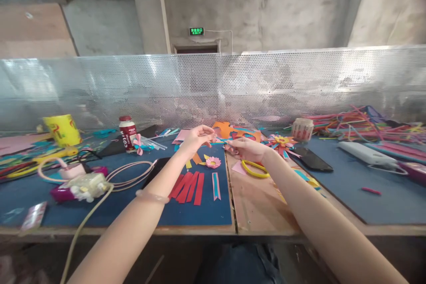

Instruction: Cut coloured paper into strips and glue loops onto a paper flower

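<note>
My left hand [199,137] and my right hand [246,148] meet above the table, fingertips pinched. Between them runs a thin blue strip [218,140], held at both ends. Under my right hand lies a yellow loop [255,169], perhaps a scissors handle; its other parts are hidden. Nearer to me are several red paper strips [191,187] and a pink strip with a blue centre [216,186], notched at one end. A pink paper flower [213,162] sits just below my left hand. Orange cut paper [222,129] lies behind both hands.
A paper flower with an orange centre [282,141], a black phone [313,159] and a clear jar [302,129] stand to the right. Leftward are a bottle [128,135], a yellow roll [62,130] and plugs with cables [88,185]. A perforated metal screen [149,88] edges the back.
</note>
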Action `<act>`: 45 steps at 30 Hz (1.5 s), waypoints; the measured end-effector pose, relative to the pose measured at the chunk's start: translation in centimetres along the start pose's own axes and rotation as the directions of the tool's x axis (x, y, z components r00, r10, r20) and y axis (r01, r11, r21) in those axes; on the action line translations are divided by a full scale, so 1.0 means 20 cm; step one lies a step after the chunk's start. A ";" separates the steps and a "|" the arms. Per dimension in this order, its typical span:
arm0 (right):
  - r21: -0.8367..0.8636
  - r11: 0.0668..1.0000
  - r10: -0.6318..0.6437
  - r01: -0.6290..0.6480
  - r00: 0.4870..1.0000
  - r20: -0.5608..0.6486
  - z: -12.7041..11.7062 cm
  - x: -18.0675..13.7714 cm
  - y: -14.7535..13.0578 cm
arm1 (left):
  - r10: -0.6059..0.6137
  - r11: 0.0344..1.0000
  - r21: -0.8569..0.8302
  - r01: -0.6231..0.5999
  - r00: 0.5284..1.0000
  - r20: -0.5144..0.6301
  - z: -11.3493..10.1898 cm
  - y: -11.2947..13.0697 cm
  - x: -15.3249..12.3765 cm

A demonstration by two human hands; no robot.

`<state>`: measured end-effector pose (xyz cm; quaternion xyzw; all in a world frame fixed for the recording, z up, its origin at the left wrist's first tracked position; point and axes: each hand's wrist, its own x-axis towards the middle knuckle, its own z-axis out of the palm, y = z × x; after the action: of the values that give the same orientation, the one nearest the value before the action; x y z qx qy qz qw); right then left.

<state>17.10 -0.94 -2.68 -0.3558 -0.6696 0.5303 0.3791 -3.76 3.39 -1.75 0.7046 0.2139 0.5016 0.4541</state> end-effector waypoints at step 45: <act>0.262 0.965 -0.016 0.015 1.000 0.003 0.03 0.00 0.14 | -0.393 0.911 0.277 0.306 0.848 0.355 -0.02 -0.04 -0.05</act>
<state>16.69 -0.69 -5.46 -0.2962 -0.5973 0.6121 0.4253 -4.45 3.20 -2.91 0.7854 0.2927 0.2287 0.4952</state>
